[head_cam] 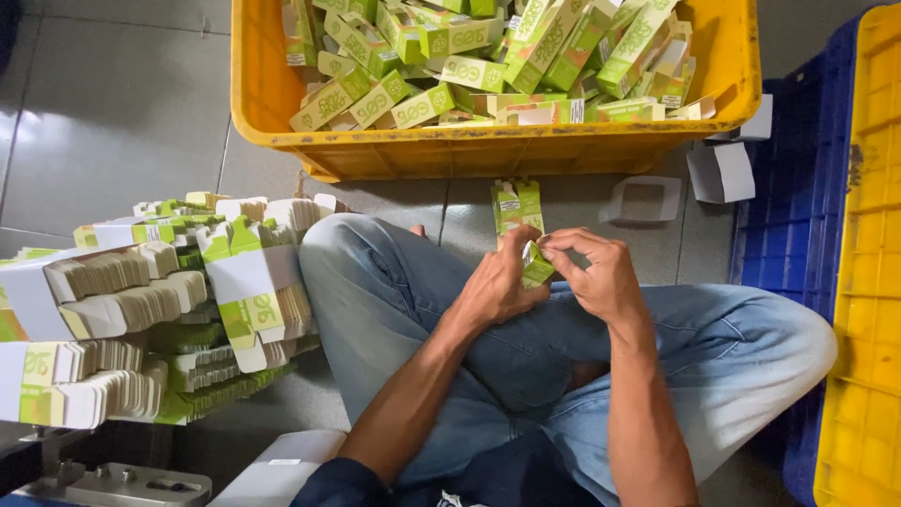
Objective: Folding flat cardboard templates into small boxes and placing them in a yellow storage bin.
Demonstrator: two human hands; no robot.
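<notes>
**Folding little green cartons next to a big yellow crate**

Biggest thing here is the big yellow plastic crate [488, 150] on the grey tiled floor [113, 113], and it's piled with folded-up green and white cardboard cartons [469, 66] lying every which way. I'll use that crate as the landmark for everything else.

Off to the right of the crate there's a blue plastic crate [798, 188] with another yellow plastic crate [868, 282] past it at the frame edge. Below and left of the main crate sit bundles of flat, unfolded green and white carton blanks [160, 310], stacked on edge with paper bands around them.

Straight below the crate the person sits cross-legged in light blue jeans [404, 291]. Just under the crate's near wall, over the lap, is a small green and white cardboard carton [524, 235], standing upright. The left hand [497, 282] is gripping its lower end, and the right hand [596, 272] pinches the flap there with its fingertips.

Two small white cardboard pieces [685, 183] lie on the floor by the crate's lower right corner.
</notes>
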